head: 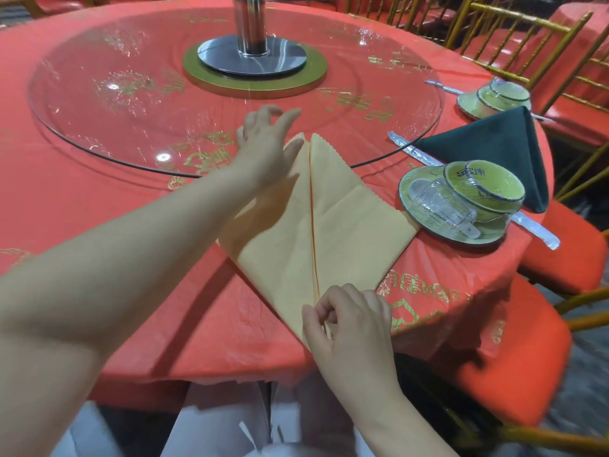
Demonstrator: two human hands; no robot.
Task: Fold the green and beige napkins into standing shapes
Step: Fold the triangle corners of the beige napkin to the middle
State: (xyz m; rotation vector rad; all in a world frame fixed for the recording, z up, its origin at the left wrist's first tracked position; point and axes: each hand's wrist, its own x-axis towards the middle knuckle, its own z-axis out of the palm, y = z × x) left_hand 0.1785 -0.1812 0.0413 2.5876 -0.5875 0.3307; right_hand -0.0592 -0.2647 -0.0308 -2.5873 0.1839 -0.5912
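Right hand pinches the near tip of the beige napkin, lying flat at the table edge. Left hand, fingers loosely spread, rests on its far corner. Green napkin stands folded behind the plate.

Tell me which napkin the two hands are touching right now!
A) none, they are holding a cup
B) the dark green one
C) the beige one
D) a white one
C: the left hand touches the far end of the beige napkin and the right hand pinches its near tip, while the green napkin sits apart, untouched.
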